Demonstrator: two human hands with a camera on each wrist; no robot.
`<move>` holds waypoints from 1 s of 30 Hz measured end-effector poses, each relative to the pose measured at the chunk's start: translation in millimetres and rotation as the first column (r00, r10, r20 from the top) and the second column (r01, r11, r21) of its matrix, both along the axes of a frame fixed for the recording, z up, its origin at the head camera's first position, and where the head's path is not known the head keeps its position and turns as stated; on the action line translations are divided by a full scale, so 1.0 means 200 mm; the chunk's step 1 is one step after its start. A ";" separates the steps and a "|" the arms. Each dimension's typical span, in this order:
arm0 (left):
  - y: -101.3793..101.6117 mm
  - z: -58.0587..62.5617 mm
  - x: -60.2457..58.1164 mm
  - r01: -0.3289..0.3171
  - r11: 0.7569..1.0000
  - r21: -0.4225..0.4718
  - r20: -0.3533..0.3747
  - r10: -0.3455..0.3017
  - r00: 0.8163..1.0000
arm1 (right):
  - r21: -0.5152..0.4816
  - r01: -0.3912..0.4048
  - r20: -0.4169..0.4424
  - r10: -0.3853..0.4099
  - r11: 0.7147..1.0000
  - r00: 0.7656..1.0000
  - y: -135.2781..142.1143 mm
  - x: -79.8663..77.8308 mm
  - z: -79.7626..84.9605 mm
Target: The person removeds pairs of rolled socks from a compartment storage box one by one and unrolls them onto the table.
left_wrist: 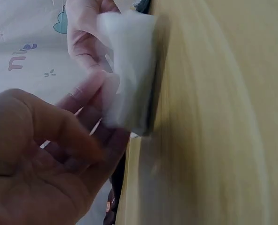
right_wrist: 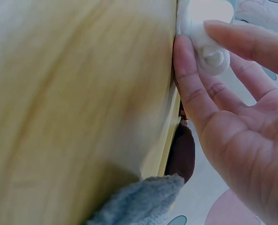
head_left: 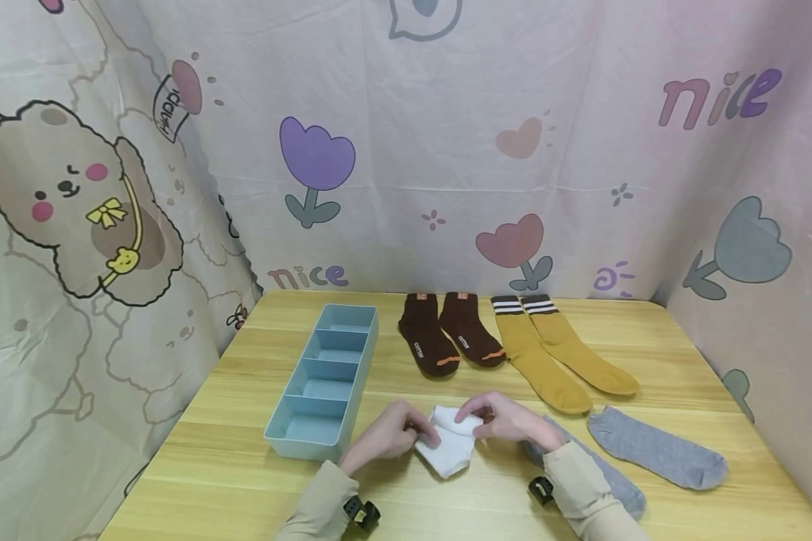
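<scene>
A white folded sock bundle (head_left: 449, 451) lies on the table between both hands. My right hand (head_left: 507, 415) pinches its upper right side; in the right wrist view the thumb and fingers straddle the rolled end of the white bundle (right_wrist: 213, 58). From the left, my left hand (head_left: 394, 432) reaches in with fingertips at the bundle's edge. The left wrist view is blurred; there the fingers touch the white bundle (left_wrist: 129, 65) while the thumb stands apart from it. Two grey socks (head_left: 656, 451) lie flat by the right forearm, one partly hidden under it.
A blue organizer box (head_left: 314, 456) with several compartments stands left of the hands. Behind them lie two dark brown socks (head_left: 428, 334) and two mustard socks with striped cuffs (head_left: 544, 368). A printed curtain (head_left: 433, 150) hangs along the far table edge.
</scene>
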State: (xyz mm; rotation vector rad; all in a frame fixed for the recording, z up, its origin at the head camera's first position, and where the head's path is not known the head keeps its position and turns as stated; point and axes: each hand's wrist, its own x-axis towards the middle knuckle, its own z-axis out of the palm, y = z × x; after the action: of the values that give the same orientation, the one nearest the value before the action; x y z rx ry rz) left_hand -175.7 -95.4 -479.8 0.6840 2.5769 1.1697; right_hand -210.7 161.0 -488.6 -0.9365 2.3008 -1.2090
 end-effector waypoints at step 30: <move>0.00 -0.01 0.01 0.058 0.997 -0.046 0.068 -0.055 0.996 | 0.118 0.088 -0.133 -0.072 0.989 0.989 -0.07 0.01 0.02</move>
State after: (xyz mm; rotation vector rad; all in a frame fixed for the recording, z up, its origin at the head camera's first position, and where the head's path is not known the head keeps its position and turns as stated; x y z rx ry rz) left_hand -174.5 -94.7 -482.4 0.6907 2.5050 1.0912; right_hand -208.4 146.5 -484.9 -0.9089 2.5047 -1.0504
